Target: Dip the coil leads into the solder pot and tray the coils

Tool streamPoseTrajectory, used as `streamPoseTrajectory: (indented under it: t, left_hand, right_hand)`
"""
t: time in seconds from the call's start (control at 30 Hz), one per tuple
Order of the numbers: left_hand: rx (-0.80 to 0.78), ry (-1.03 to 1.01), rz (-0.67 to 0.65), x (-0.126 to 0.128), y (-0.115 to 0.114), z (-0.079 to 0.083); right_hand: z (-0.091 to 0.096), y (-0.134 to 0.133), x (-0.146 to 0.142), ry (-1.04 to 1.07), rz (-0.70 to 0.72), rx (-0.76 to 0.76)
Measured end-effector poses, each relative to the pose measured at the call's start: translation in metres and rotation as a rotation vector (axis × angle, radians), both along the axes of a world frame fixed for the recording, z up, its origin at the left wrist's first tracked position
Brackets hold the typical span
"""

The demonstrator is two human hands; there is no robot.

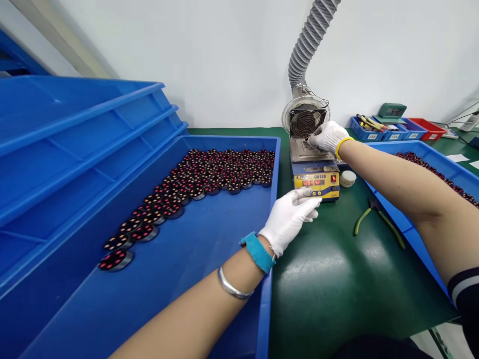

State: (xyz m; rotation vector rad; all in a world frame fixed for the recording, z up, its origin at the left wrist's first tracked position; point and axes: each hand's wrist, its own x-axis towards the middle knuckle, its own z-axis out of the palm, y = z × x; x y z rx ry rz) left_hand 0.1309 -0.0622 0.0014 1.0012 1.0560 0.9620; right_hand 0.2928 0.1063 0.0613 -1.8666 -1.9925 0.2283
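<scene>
My right hand [329, 137], in a white glove with a yellow cuff, pinches a small dark round part [307, 139] over the metal top of a yellow and blue solder pot [316, 180] with a lit red display. The part is mostly covered by my fingers. In front of the pot's panel is my left hand [290, 217], gloved in white, with its fingers stretched out and nothing visible in them. To its left, many black round parts [213, 188] with pink or cream dots lie in rows in a blue tray [224, 229].
Stacked blue trays [82, 134] stand at left. A grey duct hose [309, 40] rises behind the pot. Green-handled pliers [374, 212] and a small white jar [348, 178] lie at right, beside another blue tray [422, 147] of dark parts. Small bins [396, 134] stand behind.
</scene>
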Motion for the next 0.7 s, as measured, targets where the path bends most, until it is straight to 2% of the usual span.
streamPoseTrajectory:
  t: [0.33,0.5,0.6,0.7]
  left_hand:
    - [0.002,0.024,-0.022,0.002,-0.001,0.003]
    - [0.021,0.047,-0.032,0.001,0.001,0.0]
    - [0.052,0.093,-0.045,0.0,0.003,-0.001]
    - [0.12,0.168,-0.071,0.0,0.003,-0.001]
  right_hand:
    - [-0.002,0.004,-0.001,0.07,-0.018,0.018]
    - [0.008,-0.006,0.005,0.196,-0.004,-0.014]
    - [0.02,-0.028,0.022,0.333,0.019,-0.026]
    - [0.032,-0.072,0.056,0.513,0.097,-0.065]
